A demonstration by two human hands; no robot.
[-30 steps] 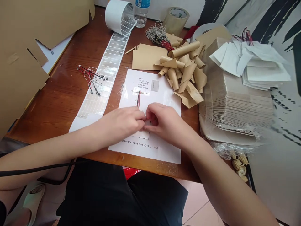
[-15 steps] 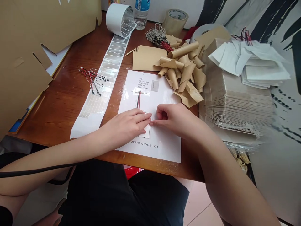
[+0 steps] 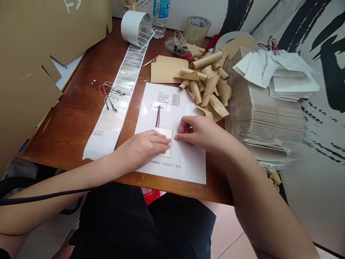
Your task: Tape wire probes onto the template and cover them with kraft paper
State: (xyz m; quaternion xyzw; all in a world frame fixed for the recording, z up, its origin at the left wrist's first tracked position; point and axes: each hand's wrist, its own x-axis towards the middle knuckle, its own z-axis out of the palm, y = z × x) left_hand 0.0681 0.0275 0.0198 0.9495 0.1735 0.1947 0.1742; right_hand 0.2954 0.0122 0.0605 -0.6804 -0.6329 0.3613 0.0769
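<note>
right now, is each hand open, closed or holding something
Left hand: open, laid on the flat off-white rectangular piece.
Right hand: curled, thumb toward the fingers, beside that piece; whether it holds anything cannot be told.

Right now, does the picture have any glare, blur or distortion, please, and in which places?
Head view: pale glare on the label strip; head view: small print on the paper sheet is soft, its larger code clearer; head view: the right forearm looks stretched toward the lower corner, probably from a wide lens.
</note>
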